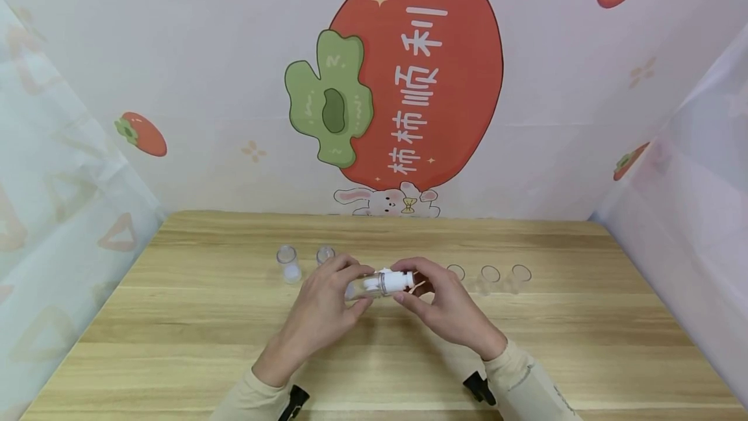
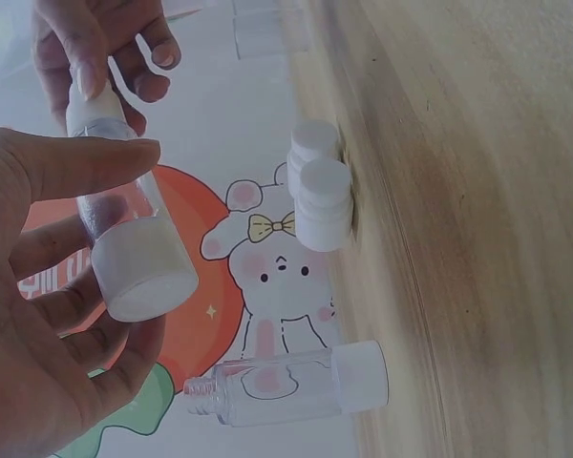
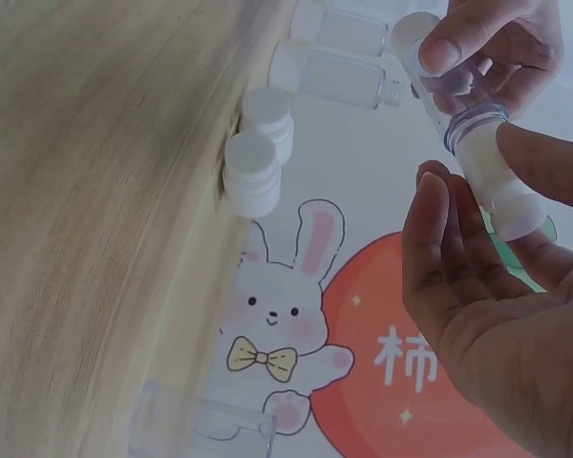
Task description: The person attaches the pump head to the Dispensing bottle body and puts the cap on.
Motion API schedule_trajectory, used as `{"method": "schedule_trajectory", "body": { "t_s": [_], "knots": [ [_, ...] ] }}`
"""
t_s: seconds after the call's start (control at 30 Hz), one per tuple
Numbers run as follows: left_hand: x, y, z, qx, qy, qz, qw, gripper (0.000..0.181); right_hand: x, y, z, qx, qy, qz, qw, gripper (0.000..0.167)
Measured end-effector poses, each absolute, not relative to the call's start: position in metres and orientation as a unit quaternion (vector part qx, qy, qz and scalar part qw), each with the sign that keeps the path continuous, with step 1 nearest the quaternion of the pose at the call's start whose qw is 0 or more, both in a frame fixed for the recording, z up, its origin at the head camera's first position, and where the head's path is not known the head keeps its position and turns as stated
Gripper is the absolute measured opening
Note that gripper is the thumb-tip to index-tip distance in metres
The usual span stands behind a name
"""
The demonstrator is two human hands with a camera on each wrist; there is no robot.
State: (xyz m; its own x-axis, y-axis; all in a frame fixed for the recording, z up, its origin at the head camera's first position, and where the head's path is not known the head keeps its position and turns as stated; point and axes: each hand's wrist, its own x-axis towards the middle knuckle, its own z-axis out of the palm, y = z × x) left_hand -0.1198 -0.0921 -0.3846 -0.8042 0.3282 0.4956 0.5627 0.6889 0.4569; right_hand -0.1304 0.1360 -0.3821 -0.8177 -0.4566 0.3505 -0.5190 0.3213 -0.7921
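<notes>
- Head view: at lower centre, a clear plastic bottle with a white cylindrical top (image 1: pixel 395 281) is held nearly level; the left hand (image 1: pixel 324 301), fingers curled round the clear body, hides part of it, while the right hand (image 1: pixel 450 304) pinches the top.
- Left of centre stand two clear plastic bottles (image 1: pixel 287 257), one partly covered by the left hand. Right of centre, three thin-walled transparent cups (image 1: pixel 486 280) show little beyond round rims. The tabletop (image 1: pixel 380 369) has pale wood grain.
- Left wrist view: the left palm is cut off at the left edge; two round white plastic pieces (image 2: pixel 322 191) overlap at centre right.
- Right wrist view: the right thumb meets the smooth white top at right; a faint transparent cup is cropped at lower left.
</notes>
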Motion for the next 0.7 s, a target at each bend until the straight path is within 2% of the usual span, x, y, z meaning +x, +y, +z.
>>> {"method": "schedule_trajectory", "body": {
  "t_s": [0.3, 0.5, 0.7],
  "knots": [
    [-0.1212, -0.0914, -0.3846, -0.251, -0.903, -0.286, 0.200, 0.040, -0.1288, 0.1332, -0.3820, 0.240, -0.847, 0.474, 0.012, 0.019],
    [-0.1206, -0.0906, -0.3841, -0.251, -0.904, -0.285, 0.196, 0.040, -0.1282, 0.1322, -0.3815, 0.205, -0.861, 0.465, -0.002, 0.023],
    [-0.1197, -0.0910, -0.3842, -0.247, -0.905, -0.289, 0.192, 0.041, -0.1283, 0.1335, -0.3819, 0.229, -0.844, 0.485, 0.008, 0.026]
  ]
}}
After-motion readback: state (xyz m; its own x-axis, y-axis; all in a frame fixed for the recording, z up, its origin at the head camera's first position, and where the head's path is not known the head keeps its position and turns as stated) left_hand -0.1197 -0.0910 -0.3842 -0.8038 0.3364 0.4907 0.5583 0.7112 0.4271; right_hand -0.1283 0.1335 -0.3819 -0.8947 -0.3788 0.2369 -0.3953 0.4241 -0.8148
